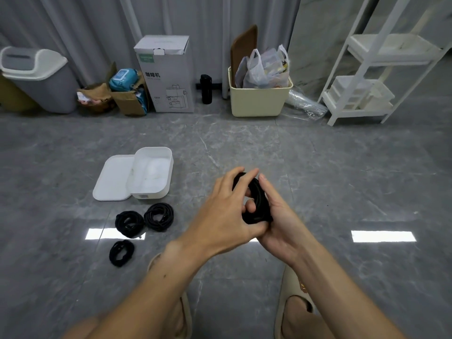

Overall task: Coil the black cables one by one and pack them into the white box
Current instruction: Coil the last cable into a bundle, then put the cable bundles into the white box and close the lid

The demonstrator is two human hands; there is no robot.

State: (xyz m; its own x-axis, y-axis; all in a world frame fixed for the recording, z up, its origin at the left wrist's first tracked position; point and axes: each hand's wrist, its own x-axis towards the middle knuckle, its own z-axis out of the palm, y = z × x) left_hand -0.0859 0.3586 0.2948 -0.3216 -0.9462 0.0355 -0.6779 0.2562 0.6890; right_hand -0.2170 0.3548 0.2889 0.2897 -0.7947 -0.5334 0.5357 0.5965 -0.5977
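Both hands around coiled cable

The floor is of grey, marble-like tiles, glossy, with two bright rectangles of reflected light in the lower half of the frame. Along the top hangs a grey pleated curtain, and at the upper right a pale marbled wall panel stands behind a white shelf rack. Against the curtain stand a grey lidded bin, an open cardboard box, a white coffee machine carton, a black bottle and a cream tub with plastic bags.
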